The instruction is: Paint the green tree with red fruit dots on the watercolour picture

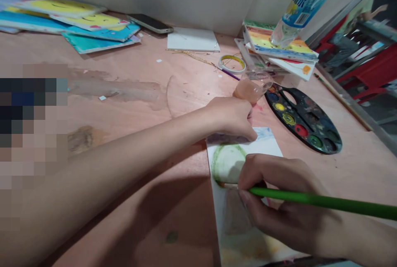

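My right hand (279,201) pinches a paintbrush (310,199) with a long green handle. Its bristle tip touches the lower left of a green painted ring on a white painting sheet (229,209). Blue strokes lie along the sheet's far edge, and a yellowish patch shows near its bottom. Across the sheet's far edge reaches my left hand (235,116), fingers curled under and thumb bent down near the paper; what they grip, if anything, is hidden. Just beyond it stands a clear plastic cup (249,87) of brownish water. A black paint palette (305,118) lies to the right.
Painted panels (71,21) overlap at the back left beside a phone (150,23). A white panel (192,39), tape roll (232,63) and purple brush (228,72) lie further back. A plastic bottle (300,10) stands on stacked paintings (279,46). Red chairs (369,70) show beyond the table edge.
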{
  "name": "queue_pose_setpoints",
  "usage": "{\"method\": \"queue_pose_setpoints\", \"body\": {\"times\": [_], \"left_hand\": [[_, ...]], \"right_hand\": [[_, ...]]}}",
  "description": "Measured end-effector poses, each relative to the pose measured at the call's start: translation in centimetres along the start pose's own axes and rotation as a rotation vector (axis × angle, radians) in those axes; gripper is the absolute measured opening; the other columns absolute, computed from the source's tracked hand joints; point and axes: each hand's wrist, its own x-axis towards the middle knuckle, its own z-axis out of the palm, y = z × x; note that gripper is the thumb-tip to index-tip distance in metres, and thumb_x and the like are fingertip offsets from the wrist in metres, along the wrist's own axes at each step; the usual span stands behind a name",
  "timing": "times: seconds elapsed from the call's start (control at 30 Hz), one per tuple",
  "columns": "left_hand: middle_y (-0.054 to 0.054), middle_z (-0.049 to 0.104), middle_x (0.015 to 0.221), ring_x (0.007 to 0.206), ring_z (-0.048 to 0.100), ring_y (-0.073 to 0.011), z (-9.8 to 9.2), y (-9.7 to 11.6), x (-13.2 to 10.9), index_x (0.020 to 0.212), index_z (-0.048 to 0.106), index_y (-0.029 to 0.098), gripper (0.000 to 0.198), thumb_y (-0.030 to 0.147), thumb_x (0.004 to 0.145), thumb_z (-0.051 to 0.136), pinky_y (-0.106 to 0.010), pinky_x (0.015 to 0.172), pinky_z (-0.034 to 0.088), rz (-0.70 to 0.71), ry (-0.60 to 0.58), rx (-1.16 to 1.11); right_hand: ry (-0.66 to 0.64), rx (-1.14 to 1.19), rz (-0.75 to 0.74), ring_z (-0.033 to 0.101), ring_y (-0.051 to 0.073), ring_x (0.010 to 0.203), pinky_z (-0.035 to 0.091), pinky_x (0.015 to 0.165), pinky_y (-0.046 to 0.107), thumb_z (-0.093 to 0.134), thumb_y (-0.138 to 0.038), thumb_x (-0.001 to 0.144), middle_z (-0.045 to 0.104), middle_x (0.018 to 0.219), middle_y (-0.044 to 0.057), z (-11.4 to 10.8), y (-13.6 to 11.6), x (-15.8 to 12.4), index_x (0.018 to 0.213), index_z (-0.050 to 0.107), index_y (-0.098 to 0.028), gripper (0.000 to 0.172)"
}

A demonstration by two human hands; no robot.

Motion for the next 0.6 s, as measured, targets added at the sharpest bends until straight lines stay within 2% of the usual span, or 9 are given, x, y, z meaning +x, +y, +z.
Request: {"method": "queue_pose_setpoints", "body": {"times": [0.1, 0.37, 0.6], "left_hand": [[-0.002, 0.071, 0.086, 0.071, 0.06, -0.0191, 0.0, 0.0, 0.0, 0.091, 0.071, 0.022, 0.037, 0.048, 0.065, 0.068, -0.03, 0.062, 0.039, -0.008, -0.005, -0.006], [-0.001, 0.07, 0.085, 0.07, 0.059, -0.0186, 0.1, 0.0, 0.1, 0.089, 0.07, 0.022, 0.035, 0.048, 0.065, 0.069, -0.03, 0.06, 0.037, -0.006, 0.004, 0.001], [-0.001, 0.071, 0.084, 0.068, 0.058, -0.0173, 0.2, -0.3, 0.4, 0.089, 0.07, 0.022, 0.036, 0.048, 0.064, 0.07, -0.029, 0.059, 0.035, -0.01, 0.014, -0.005]], "right_hand": [[0.024, 0.016, -0.051, 0.046, 0.003, 0.053, 0.034, 0.049, 0.016, 0.051, -0.003, 0.074, 0.054, 0.06, -0.008, -0.2, 0.1, -0.2, 0.07, 0.051, -0.019, 0.016], [0.012, 0.055, -0.005, 0.045, 0.006, 0.054, 0.034, 0.052, 0.02, 0.05, -0.004, 0.073, 0.051, 0.061, -0.007, -0.1, 0.5, -1.0, 0.072, 0.049, -0.021, 0.016], [0.035, 0.024, -0.045, 0.041, 0.007, 0.051, 0.034, 0.051, 0.022, 0.048, -0.004, 0.072, 0.046, 0.058, -0.006, -0.8, 0.8, -0.6, 0.07, 0.045, -0.02, 0.017]]}}
